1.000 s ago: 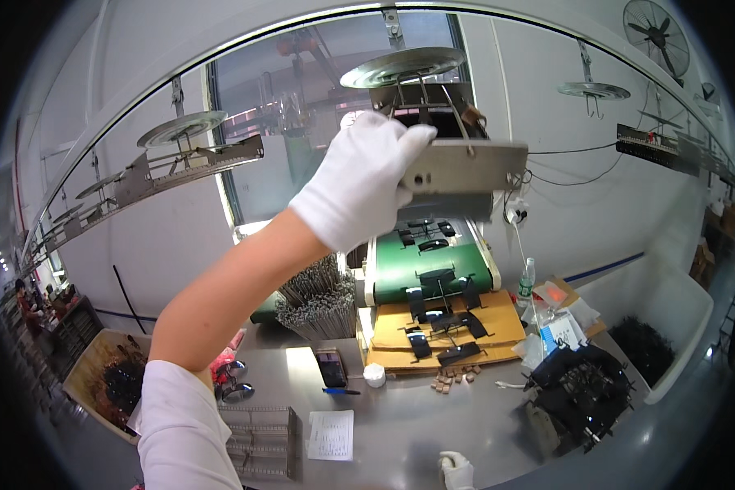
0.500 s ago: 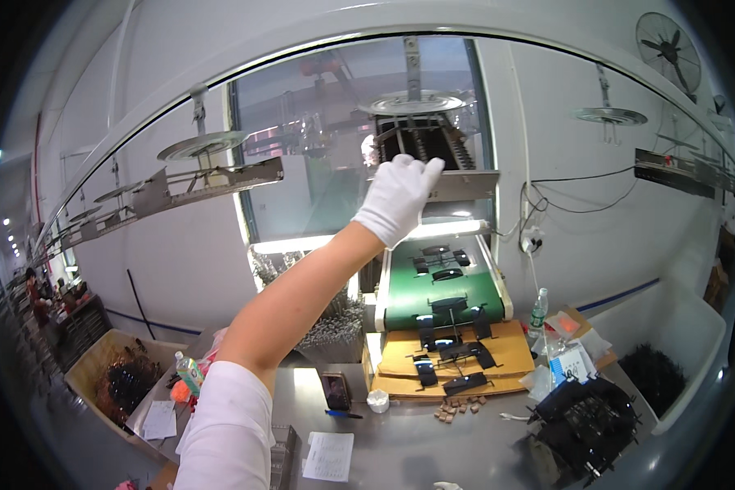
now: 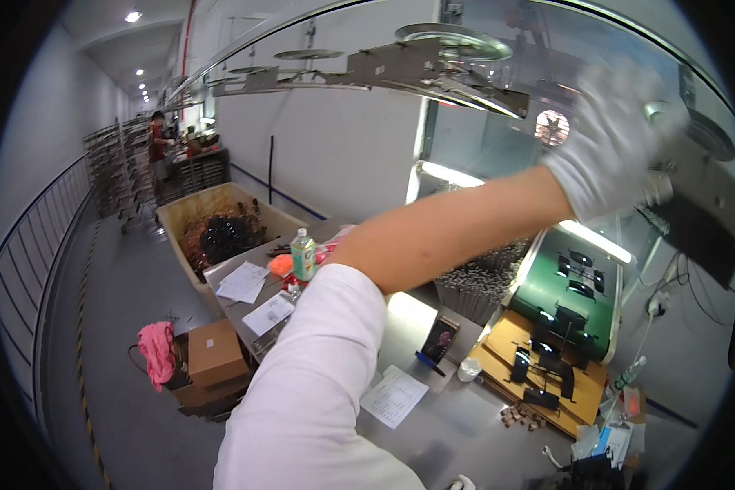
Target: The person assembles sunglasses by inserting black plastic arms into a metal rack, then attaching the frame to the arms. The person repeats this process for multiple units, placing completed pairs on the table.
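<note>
My left arm (image 3: 457, 220), in a white sleeve, reaches across to the upper right. At its end my left hand (image 3: 616, 143), white-gloved, is raised and blurred by motion; its fingers look stretched and apart, with nothing visible in them. Just right of it hangs a dark rack panel (image 3: 702, 220), partly behind the hand; contact between them cannot be told. To the left, a grey metal rack (image 3: 400, 65) hangs under a round metal disc (image 3: 457, 37). My right hand is not recognisable; a small white thing (image 3: 463, 483) shows at the lower edge.
Black lens-like parts (image 3: 539, 371) lie on cardboard before a green conveyor belt (image 3: 547, 269). On the metal table are a phone (image 3: 441, 339), papers (image 3: 394, 398) and a bottle (image 3: 303, 255). A bin (image 3: 175, 216) and cardboard box (image 3: 217, 353) stand left; a person (image 3: 157, 147) is far off.
The view has turned left, bringing in the aisle and the far person. My left hand, earlier closed at the hanging rack's edge, now looks open and blurred beside the rack panel.
</note>
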`<state>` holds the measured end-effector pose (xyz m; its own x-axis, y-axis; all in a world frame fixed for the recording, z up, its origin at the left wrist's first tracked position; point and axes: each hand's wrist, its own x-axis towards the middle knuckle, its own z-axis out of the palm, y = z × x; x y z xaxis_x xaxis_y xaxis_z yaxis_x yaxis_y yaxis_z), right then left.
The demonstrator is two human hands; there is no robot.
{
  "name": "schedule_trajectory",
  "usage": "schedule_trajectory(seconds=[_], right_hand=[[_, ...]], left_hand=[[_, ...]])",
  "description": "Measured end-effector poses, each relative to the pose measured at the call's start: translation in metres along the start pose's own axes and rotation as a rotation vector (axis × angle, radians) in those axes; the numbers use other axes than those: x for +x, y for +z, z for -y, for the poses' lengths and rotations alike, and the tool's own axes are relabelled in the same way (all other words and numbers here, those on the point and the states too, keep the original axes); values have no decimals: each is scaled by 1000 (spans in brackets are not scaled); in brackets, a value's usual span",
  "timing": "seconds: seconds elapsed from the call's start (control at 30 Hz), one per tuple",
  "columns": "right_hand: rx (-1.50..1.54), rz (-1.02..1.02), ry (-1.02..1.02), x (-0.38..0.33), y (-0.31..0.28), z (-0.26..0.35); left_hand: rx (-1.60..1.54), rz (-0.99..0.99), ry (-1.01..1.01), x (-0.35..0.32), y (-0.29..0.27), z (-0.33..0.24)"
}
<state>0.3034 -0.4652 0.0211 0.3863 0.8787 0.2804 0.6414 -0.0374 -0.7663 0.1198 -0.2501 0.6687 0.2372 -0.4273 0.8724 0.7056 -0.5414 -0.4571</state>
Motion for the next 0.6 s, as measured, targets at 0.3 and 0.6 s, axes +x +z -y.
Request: schedule_trajectory(seconds=[0.3,0.6], right_hand=[[-44,55,68,7,2,0],[-91,-3,95,2,-13,3]], left_hand=[[218,414,-357,-49,-130,198],[312,358,-94,-21,-91,207]])
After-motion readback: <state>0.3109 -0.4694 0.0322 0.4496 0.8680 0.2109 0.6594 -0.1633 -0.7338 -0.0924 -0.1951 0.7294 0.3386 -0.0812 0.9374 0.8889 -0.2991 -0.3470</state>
